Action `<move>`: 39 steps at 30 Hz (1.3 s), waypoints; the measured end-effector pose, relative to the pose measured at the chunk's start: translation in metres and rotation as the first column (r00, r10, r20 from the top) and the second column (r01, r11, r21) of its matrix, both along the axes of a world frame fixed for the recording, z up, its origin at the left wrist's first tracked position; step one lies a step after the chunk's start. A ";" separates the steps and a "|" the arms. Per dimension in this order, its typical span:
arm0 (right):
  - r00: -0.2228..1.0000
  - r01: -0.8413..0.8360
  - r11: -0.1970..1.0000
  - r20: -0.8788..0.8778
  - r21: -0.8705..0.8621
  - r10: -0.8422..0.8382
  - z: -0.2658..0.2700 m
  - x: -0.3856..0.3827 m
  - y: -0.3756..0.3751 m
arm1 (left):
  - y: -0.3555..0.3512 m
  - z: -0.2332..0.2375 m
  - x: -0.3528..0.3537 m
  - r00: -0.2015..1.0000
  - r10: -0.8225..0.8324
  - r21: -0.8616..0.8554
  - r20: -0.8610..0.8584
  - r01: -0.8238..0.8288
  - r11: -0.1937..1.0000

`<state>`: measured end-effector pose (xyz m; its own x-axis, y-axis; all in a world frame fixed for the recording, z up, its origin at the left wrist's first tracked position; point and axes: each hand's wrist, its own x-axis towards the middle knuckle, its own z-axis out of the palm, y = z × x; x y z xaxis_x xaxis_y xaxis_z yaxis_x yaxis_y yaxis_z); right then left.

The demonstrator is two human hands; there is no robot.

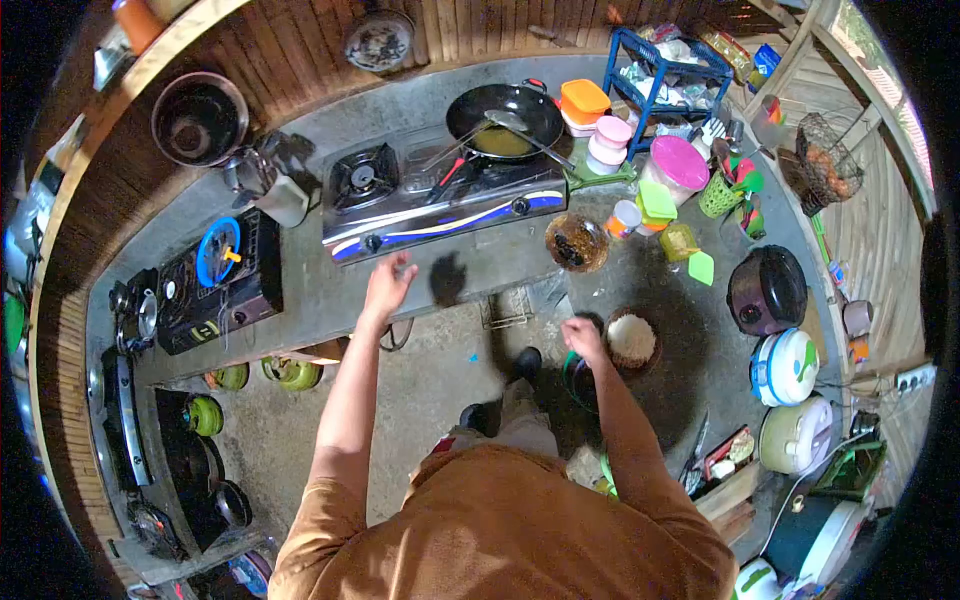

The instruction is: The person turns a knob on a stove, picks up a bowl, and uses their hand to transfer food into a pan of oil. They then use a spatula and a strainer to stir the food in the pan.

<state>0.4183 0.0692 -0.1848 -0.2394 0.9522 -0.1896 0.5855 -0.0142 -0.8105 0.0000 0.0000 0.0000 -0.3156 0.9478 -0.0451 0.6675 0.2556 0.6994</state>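
My left hand (388, 284) is raised in front of the counter edge, below the stove (440, 215), its fingers apart with nothing between them. My right hand (584, 340) is closed beside a bowl of white contents (631, 341); whatever it may hold is too small to make out. A dark, green-rimmed round thing (578, 382) lies just below that hand. On the stove's right burner sits a black wok (527, 110) with yellowish liquid and a metal ladle (507, 121) in it. A brown bowl with dark contents (577, 243) stands between the stove and the white-filled bowl.
Tubs, including one with a pink lid (679, 164), and a blue rack (664, 90) stand at the back right. A dark pot (767, 290) and a white-and-blue container (785, 367) line the right side. A second stove (220, 285) is at left, gas cylinders (292, 373) below.
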 end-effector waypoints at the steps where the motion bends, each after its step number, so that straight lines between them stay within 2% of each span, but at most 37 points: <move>1: 1.000 -0.003 1.000 0.013 -0.026 0.004 0.007 0.004 -0.018 | -0.003 0.001 0.004 0.997 0.002 0.063 -0.078 0.003 0.998; 2: 0.997 -0.079 0.986 0.014 0.148 0.078 0.015 -0.001 -0.019 | -0.006 0.003 0.008 0.990 0.005 0.127 -0.139 0.013 0.992; 3: 0.998 -0.059 0.971 0.009 0.231 0.058 0.011 -0.037 0.095 | 0.090 0.012 0.001 0.980 0.029 0.165 -0.195 0.004 0.986; 5: 0.993 -0.096 0.957 0.090 0.275 0.074 0.026 -0.054 0.137 | 0.123 0.011 0.008 0.983 0.082 0.177 -0.165 -0.052 0.983; 7: 0.987 -0.125 0.976 0.126 0.180 0.103 0.035 -0.078 0.178 | 0.151 0.022 0.011 0.987 0.097 0.223 -0.130 -0.066 0.973; 9: 0.986 -0.109 0.982 0.143 0.156 0.087 0.044 -0.100 0.205 | 0.173 0.018 0.007 0.974 0.104 0.199 -0.200 -0.063 0.978; 11: 0.991 -0.070 0.963 0.130 0.260 0.037 0.044 -0.115 0.230 | 0.189 0.006 0.005 0.970 0.098 0.156 -0.223 -0.063 0.986; 12: 0.990 -0.078 0.966 0.132 0.247 0.046 0.040 -0.120 0.241 | 0.196 0.008 0.007 0.965 0.087 0.132 -0.249 -0.055 0.990; 14: 0.994 -0.111 0.922 0.024 0.371 0.110 0.031 -0.132 0.252 | 0.204 0.009 0.012 0.969 0.079 0.069 -0.234 -0.064 0.996; 16: 0.994 -0.096 0.947 -0.027 0.307 0.109 0.030 -0.138 0.253 | 0.213 0.009 0.018 0.976 0.055 0.006 -0.213 -0.055 0.998; 17: 0.991 -0.088 0.961 -0.074 0.260 0.111 0.030 -0.140 0.252 | 0.217 0.006 0.019 0.982 0.066 0.028 -0.176 -0.062 0.998; 18: 0.990 -0.054 0.948 -0.110 0.314 0.093 0.026 -0.142 0.251 | 0.220 0.002 0.019 0.987 0.079 0.051 -0.137 -0.073 0.996; 19: 0.990 -0.052 0.952 -0.106 0.303 0.088 0.022 -0.144 0.251 | 0.224 -0.003 0.017 0.988 0.074 0.040 -0.133 -0.070 0.997; 21: 0.989 0.037 0.917 -0.143 0.398 0.022 0.016 -0.149 0.247 | 0.229 -0.009 0.014 0.983 0.039 0.067 -0.181 -0.028 0.997; 23: 0.986 0.072 0.918 -0.164 0.391 -0.007 0.013 -0.148 0.241 | 0.229 -0.010 0.016 0.992 0.044 0.004 -0.121 -0.044 0.999; 26: 0.984 0.104 0.905 -0.174 0.412 -0.034 0.003 -0.155 0.240 | 0.230 -0.012 0.012 0.993 0.028 0.025 -0.118 -0.025 0.999; 29: 0.995 0.064 0.922 -0.090 0.383 -0.031 0.004 -0.155 0.244 | 0.230 -0.003 0.014 0.995 0.020 -0.035 -0.094 -0.023 0.999; 31: 0.997 -0.062 0.866 -0.006 0.496 0.075 0.008 -0.151 0.246 | 0.230 -0.005 0.013 0.995 0.017 -0.034 -0.096 -0.020 0.999; 33: 0.988 -0.149 0.852 0.116 0.503 0.104 0.010 -0.150 0.247 | 0.230 -0.005 0.012 0.994 0.000 -0.016 -0.108 -0.002 1.000; 36: 0.960 -0.270 0.744 0.232 0.612 0.157 0.013 -0.148 0.251 | 0.227 -0.003 0.013 0.994 0.003 -0.009 -0.106 -0.004 1.000; 37: 0.959 -0.271 0.743 0.234 0.612 0.157 0.014 -0.147 0.255 | 0.227 -0.002 0.013 0.995 0.009 -0.017 -0.095 -0.011 1.000; 39: 0.886 -0.451 0.677 0.383 0.582 0.261 0.018 -0.143 0.261 | 0.226 -0.004 0.013 0.997 0.001 0.003 -0.071 0.000 1.000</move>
<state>0.2754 0.3299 -0.1668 -0.6212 0.7126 0.3261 0.6121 0.7010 -0.3659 0.0135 0.2256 -0.0042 -0.3183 0.9478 -0.0195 0.7155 0.2537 0.6509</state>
